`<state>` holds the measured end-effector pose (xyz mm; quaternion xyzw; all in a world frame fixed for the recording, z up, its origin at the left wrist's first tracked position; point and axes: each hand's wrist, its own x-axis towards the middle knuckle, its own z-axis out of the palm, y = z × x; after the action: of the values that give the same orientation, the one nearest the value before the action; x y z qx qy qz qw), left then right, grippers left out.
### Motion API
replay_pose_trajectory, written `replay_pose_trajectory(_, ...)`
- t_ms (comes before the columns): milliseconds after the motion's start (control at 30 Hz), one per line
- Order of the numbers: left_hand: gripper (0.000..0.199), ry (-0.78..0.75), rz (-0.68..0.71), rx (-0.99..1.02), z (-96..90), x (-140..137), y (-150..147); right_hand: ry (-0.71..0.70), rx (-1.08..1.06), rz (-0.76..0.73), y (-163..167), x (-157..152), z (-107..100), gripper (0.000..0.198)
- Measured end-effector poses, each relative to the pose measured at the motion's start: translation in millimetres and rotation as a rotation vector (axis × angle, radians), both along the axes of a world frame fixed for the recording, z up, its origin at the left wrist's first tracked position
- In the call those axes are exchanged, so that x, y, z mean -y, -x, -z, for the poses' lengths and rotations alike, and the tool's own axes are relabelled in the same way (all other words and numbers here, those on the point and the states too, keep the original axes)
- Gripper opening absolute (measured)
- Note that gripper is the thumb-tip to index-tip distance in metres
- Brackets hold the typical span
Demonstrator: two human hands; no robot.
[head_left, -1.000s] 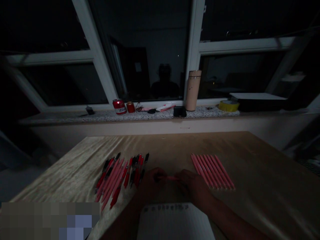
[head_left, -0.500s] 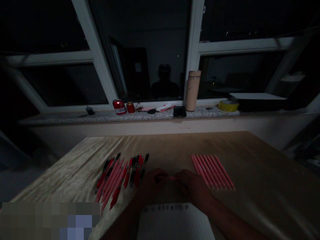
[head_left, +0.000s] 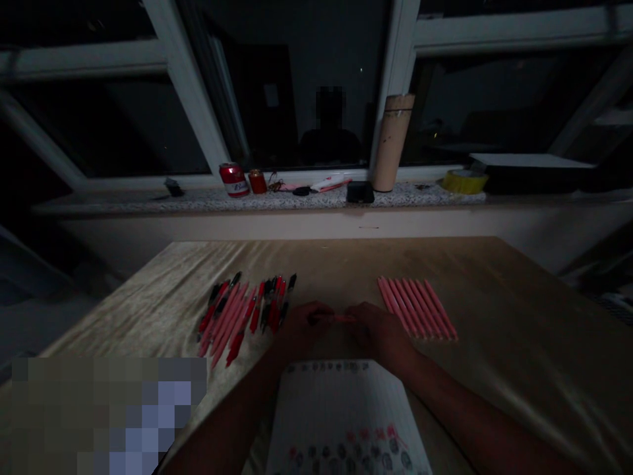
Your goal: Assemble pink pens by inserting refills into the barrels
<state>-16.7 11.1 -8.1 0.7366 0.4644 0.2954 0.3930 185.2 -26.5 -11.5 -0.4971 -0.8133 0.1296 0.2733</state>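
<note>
A pink pen [head_left: 341,318] lies level between my two hands, above the top edge of a lined notebook page. My left hand [head_left: 307,324] is closed on its left end, and my right hand [head_left: 374,328] grips its right end. Beside my left hand lies a loose pile of pens [head_left: 230,316], pink, red and black. To the right of my right hand, several pink pens [head_left: 418,309] are laid side by side in a slanted row. The notebook [head_left: 346,402] carries red and dark scribbled marks.
On the granite windowsill [head_left: 198,203] behind the table [head_left: 336,260] stand a red can [head_left: 233,179], a small red jar [head_left: 258,181], a tan flask [head_left: 394,143], a black box [head_left: 360,192] and yellow tape [head_left: 465,182]. The light is dim.
My view has tipped down, so everything sits higher and more of the notebook shows. Both hands still hold the pink pen in about the same place.
</note>
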Motion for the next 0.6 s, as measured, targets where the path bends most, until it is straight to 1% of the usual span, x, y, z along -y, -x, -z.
replay_pose_trajectory(133,0.022,0.031,-0.011,0.043,0.1,-0.1,-1.4,-0.01,0.012,-0.013,-0.7,-0.1,-0.9,0.024)
replay_pose_trajectory(300,0.018,0.003,0.004,0.044,-3.1,2.0,-2.2,-0.004,0.036,-0.008,-0.3,0.1,-1.0,0.025)
replay_pose_trajectory(400,0.017,-0.005,0.004,0.051,-1.4,1.9,-2.0,0.0,0.04,-0.009,0.1,0.2,-1.1,0.026)
replay_pose_trajectory(500,0.023,0.002,-0.025,0.077,3.5,0.1,-1.2,0.002,0.041,0.0,0.3,0.3,-1.5,0.026)
replay_pose_trajectory(600,0.032,0.054,-0.041,0.134,7.1,-1.8,-0.2,-0.009,0.031,0.007,0.1,0.4,-1.8,0.024)
